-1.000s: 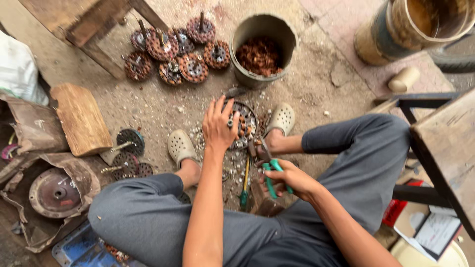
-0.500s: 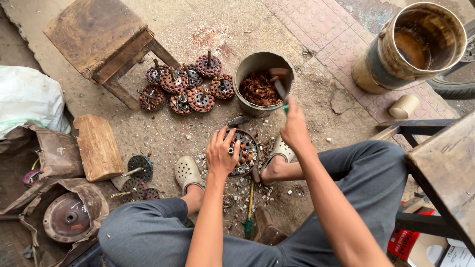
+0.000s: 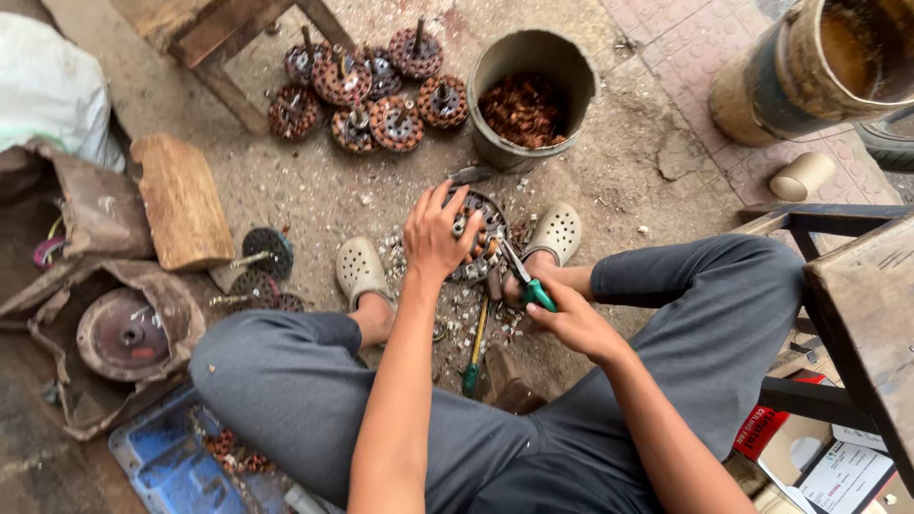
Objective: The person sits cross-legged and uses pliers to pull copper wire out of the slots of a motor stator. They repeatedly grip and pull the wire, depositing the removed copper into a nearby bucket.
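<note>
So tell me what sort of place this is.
Probably an outdoor scrap-stripping spot on bare ground: a pile of motor cores, a bucket of copper wire, and pliers in the right hand.

A red and white printed carton [image 3: 762,430] and a white labelled box [image 3: 843,476] lay bottom right, under the wooden table [image 3: 871,305].

Green-handled pliers [image 3: 529,282], grey trousers [image 3: 314,381], blue tray [image 3: 162,457]

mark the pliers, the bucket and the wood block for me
pliers [image 3: 535,291]: head view, on the green handle in the right hand.
bucket [image 3: 495,143]: head view, on its outer wall at the left.
wood block [image 3: 181,202]: head view, on the middle of its top face.
</note>
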